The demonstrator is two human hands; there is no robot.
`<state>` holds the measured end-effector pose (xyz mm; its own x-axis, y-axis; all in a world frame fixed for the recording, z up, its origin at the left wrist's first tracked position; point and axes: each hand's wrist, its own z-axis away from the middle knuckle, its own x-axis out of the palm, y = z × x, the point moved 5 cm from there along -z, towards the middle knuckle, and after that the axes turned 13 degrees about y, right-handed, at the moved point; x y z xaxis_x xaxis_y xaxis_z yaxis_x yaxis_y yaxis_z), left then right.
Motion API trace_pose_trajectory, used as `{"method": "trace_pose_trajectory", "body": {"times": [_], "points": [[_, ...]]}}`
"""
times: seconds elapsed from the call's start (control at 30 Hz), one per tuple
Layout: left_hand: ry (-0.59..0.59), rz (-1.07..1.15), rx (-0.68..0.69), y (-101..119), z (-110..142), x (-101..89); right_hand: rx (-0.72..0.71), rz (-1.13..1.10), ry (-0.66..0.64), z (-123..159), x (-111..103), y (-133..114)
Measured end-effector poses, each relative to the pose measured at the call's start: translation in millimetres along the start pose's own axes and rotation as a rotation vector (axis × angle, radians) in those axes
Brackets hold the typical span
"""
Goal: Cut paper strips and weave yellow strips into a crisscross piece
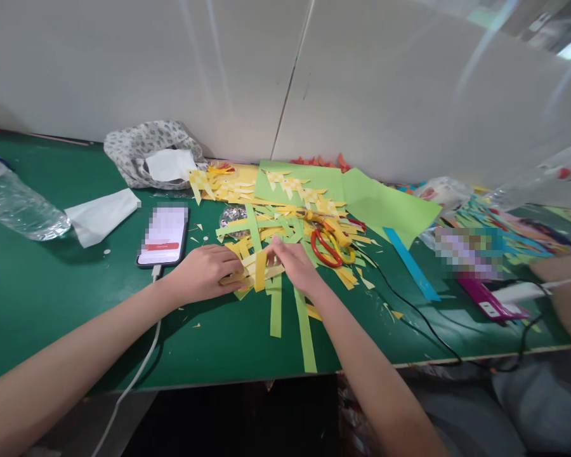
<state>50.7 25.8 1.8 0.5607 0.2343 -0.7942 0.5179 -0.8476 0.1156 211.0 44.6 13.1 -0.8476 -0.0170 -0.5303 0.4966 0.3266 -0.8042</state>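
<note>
My left hand (204,273) rests on the green table (52,285), its fingers curled on yellow paper strips (259,270) of a half-woven mat. My right hand (295,263) lies across the same weave, fingers pressed down on yellow and green strips. Long green strips (304,330) hang out of the weave toward the table's front edge. Red-handled scissors (326,247) lie just right of my right hand among paper scraps.
A phone (164,238) on a white cable lies left of my left hand. A water bottle (14,206), white tissue (99,216), patterned cloth bag (147,149) and green sheets (385,203) sit behind. Another person's arm (561,285) is at the right edge.
</note>
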Motion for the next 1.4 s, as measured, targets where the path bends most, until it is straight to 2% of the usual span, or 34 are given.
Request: {"method": "trace_pose_trajectory", "body": {"times": [0.1, 0.17, 0.4, 0.47, 0.53, 0.6, 0.63, 0.73, 0.8, 0.87, 0.93, 1.0, 1.07, 1.13, 1.27, 1.4], "points": [[0.012, -0.011, 0.015, 0, 0, -0.3, 0.099, -0.269, 0.026, -1, -5, 3], [0.014, -0.023, 0.024, 1, 0, -0.9, 0.078, -0.291, -0.029, 1, -3, 1], [0.027, -0.029, 0.037, 3, 0, -5.2, 0.039, 0.072, -0.105, 5, 10, 10], [0.085, -0.035, 0.028, 4, -1, -8.2, 0.02, 0.15, -0.132, 4, 13, 12], [0.196, -0.071, -0.04, 2, -2, -14.3, 0.016, 0.199, -0.136, 4, 13, 13], [0.283, -0.099, -0.178, -2, -2, -20.7, 0.031, 0.226, -0.124, 3, 11, 14], [0.29, -0.084, -0.259, -5, -2, -22.5, 0.038, 0.236, -0.111, 3, 10, 14], [0.21, 0.092, -0.452, -12, 1, -21.7, 0.049, 0.251, -0.063, 1, 6, 14], [0.122, 0.209, -0.479, -12, 2, -18.0, 0.051, 0.198, -0.038, 0, 4, 14], [0.043, 0.247, -0.412, -8, 1, -14.0, 0.057, 0.082, 0.018, -1, 0, 13], [-0.019, 0.242, -0.283, -3, 0, -9.3, 0.081, -0.02, 0.129, -3, -7, 13], [-0.066, 0.229, -0.161, 1, 0, -4.3, 0.119, -0.038, 0.244, -4, -14, 15], [-0.118, 0.209, -0.092, 3, 1, 0.8, 0.142, 0.018, 0.303, -4, -17, 17], [-0.17, 0.188, -0.046, 4, 2, 4.7, 0.146, 0.125, 0.285, -4, -15, 18], [-0.24, 0.175, 0.071, 7, 5, 7.0, 0.139, 0.385, 0.153, -5, -9, 23], [-0.302, 0.122, 0.109, 4, 7, 7.4, 0.148, 0.534, 0.098, -5, -10, 24]]}}
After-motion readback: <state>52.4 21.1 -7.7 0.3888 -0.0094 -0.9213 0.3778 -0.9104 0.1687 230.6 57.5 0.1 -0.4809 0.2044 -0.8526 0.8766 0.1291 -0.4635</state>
